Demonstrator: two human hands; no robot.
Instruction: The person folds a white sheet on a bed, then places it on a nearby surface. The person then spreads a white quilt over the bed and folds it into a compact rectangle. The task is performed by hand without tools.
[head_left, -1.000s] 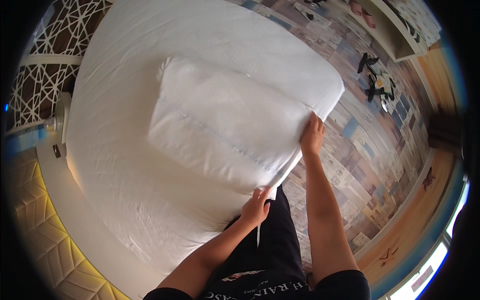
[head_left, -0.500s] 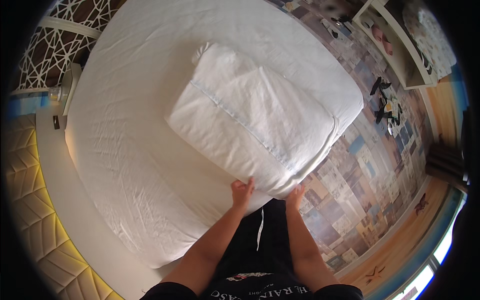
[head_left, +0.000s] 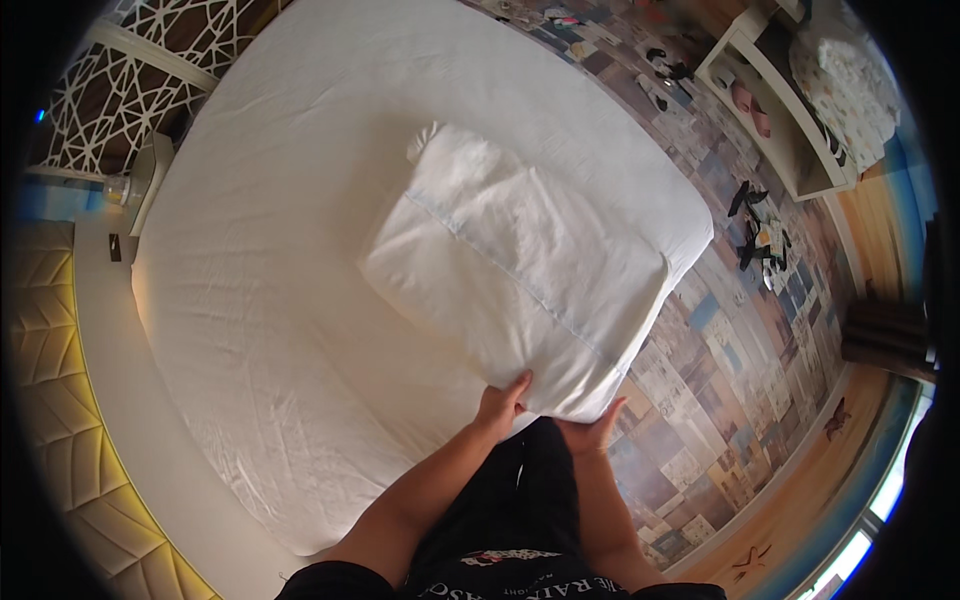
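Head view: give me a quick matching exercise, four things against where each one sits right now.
Things:
1. pillow
2. left hand
3. right hand
4. shelf unit

Places:
A. on the floor, top right of the picture
B. on the bed, its near end held by both hands
C. gripping the pillow's near edge, on the side toward the bed
D. under the pillow's near corner, on the side toward the patterned floor

Pairs: 1-B, 2-C, 3-D, 4-A
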